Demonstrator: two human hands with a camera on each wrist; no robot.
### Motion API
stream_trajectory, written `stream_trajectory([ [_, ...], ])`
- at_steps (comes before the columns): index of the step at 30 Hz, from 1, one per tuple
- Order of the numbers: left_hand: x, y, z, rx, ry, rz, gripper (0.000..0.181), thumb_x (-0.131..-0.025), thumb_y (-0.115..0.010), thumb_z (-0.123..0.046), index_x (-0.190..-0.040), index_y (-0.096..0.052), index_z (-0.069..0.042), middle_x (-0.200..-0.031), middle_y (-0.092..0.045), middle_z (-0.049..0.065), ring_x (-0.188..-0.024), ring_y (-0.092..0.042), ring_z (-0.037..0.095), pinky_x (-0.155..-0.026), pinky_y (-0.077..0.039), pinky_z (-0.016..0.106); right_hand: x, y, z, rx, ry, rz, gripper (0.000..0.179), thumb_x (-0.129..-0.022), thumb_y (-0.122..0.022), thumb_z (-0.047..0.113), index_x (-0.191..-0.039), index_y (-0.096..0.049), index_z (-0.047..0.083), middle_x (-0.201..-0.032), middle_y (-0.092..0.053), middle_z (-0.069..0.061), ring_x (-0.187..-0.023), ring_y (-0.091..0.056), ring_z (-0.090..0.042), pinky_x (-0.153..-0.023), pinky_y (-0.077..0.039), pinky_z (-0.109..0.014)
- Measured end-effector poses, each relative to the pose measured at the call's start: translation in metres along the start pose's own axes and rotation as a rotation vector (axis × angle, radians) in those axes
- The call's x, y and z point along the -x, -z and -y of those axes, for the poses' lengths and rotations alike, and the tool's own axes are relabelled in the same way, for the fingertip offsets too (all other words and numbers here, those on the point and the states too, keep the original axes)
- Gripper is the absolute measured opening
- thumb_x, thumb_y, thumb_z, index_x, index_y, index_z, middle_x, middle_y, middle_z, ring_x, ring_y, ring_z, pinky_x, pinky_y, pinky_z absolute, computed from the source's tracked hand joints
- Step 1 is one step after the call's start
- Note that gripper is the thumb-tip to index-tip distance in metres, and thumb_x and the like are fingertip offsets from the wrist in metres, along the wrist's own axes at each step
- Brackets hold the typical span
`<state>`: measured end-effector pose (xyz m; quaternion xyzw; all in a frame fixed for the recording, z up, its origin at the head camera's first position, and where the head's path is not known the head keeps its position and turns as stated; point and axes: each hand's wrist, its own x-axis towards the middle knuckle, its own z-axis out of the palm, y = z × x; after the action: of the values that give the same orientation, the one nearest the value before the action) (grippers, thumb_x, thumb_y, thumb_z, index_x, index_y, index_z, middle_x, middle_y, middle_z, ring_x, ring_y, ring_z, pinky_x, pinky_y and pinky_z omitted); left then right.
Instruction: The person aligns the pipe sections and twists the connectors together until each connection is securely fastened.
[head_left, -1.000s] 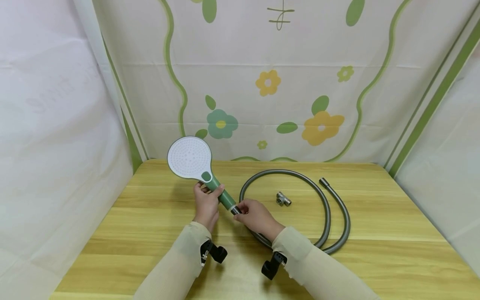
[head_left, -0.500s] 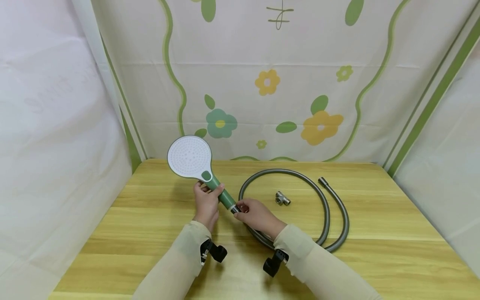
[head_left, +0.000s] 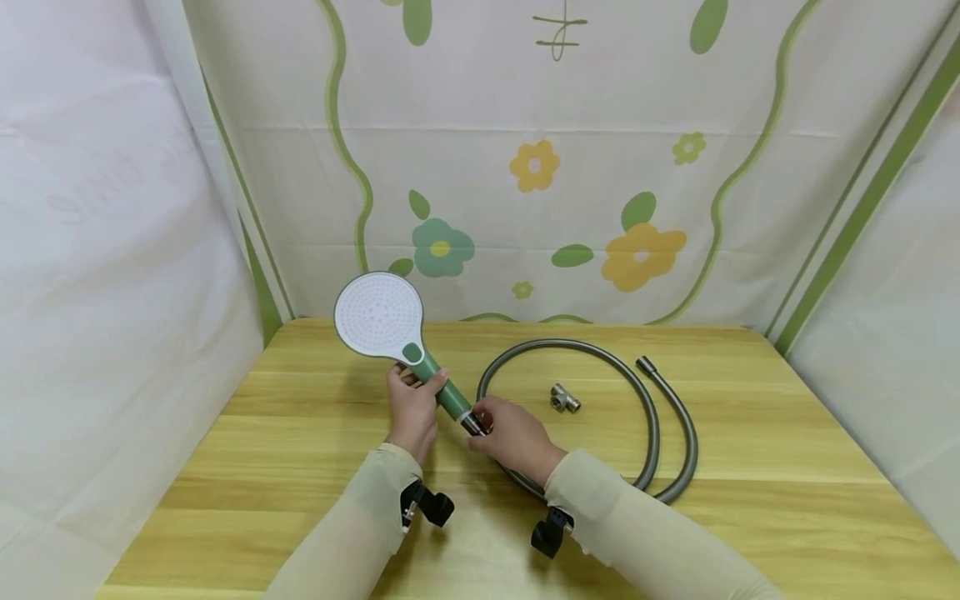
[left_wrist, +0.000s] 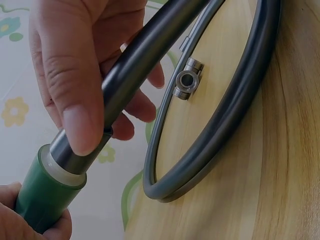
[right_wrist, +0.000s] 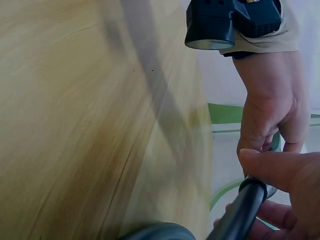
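Observation:
My left hand (head_left: 412,412) grips the green handle of a shower head (head_left: 379,315), whose round white face is turned up toward the head view. At the handle's lower end sits the dark metal end nut (left_wrist: 75,155) of a grey shower hose (head_left: 651,417). A pale ring shows between nut and handle in the left wrist view. My right hand (head_left: 517,435) holds that nut, thumb on one side and fingers round the other. In the right wrist view the hose (right_wrist: 240,215) runs out past my right thumb.
A metal tee fitting (head_left: 566,398) lies on the wooden table (head_left: 315,500) inside the hose's loop. The hose's other end (head_left: 646,364) rests to the right. A flowered cloth (head_left: 465,192) hangs behind, and white cloth stands at both sides.
The right hand's fingers and thumb have shifted slightly around the nut, down its length, so more of the dark metal shows. The left hand and shower head have stayed in place.

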<state>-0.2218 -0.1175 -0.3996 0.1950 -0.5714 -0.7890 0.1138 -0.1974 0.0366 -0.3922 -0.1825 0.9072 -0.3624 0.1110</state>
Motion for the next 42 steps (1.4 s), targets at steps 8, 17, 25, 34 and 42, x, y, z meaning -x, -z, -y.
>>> stream_trajectory([
  [8,-0.0004,-0.0005,0.0014,0.01,-0.004,0.002,0.071,-0.089,-0.066,-0.001,-0.144,-0.022,-0.007,-0.119,-0.036,0.017,-0.108,-0.049,0.032,-0.091,-0.046,0.04,0.0012,-0.0013,0.0023,0.032,0.051,-0.032,0.023,-0.088,-0.071,0.021,-0.105,-0.064,0.007,-0.085,-0.064,0.0,-0.065,-0.054,-0.011,-0.056,-0.046,-0.028],
  [17,0.0,-0.0018,-0.0006,0.005,-0.007,0.007,0.07,-0.089,-0.066,-0.001,-0.144,-0.022,-0.007,-0.12,-0.036,0.017,-0.109,-0.049,0.032,-0.09,-0.047,0.04,-0.0007,-0.0002,0.0026,-0.04,0.064,0.022,0.019,-0.094,-0.062,0.015,-0.107,-0.065,0.002,-0.089,-0.065,-0.003,-0.07,-0.054,-0.013,-0.062,-0.047,-0.03],
  [25,0.0022,-0.0022,-0.0014,0.009,-0.003,0.001,0.071,-0.09,-0.066,-0.002,-0.145,-0.022,-0.007,-0.12,-0.036,0.017,-0.109,-0.049,0.032,-0.092,-0.046,0.041,-0.0007,0.0018,-0.0001,-0.152,0.035,0.08,0.025,-0.095,-0.06,0.015,-0.112,-0.064,-0.002,-0.092,-0.063,-0.005,-0.075,-0.055,-0.015,-0.065,-0.048,-0.03],
  [34,0.0051,-0.0028,-0.0011,0.011,0.005,0.001,0.07,-0.09,-0.066,-0.003,-0.144,-0.022,-0.008,-0.12,-0.035,0.017,-0.11,-0.049,0.033,-0.093,-0.045,0.041,0.003,0.0018,-0.0008,-0.067,0.002,0.015,0.054,-0.084,-0.074,0.023,-0.13,-0.055,0.002,-0.101,-0.063,-0.007,-0.079,-0.058,-0.015,-0.064,-0.05,-0.031],
  [42,0.0057,-0.0043,-0.0003,0.016,0.003,-0.001,0.07,-0.09,-0.066,-0.002,-0.144,-0.021,-0.008,-0.119,-0.035,0.017,-0.109,-0.048,0.032,-0.093,-0.045,0.041,0.0052,-0.0014,0.0001,0.075,0.029,-0.053,0.044,-0.08,-0.08,0.023,-0.115,-0.061,0.006,-0.096,-0.065,-0.004,-0.072,-0.056,-0.012,-0.06,-0.048,-0.03],
])
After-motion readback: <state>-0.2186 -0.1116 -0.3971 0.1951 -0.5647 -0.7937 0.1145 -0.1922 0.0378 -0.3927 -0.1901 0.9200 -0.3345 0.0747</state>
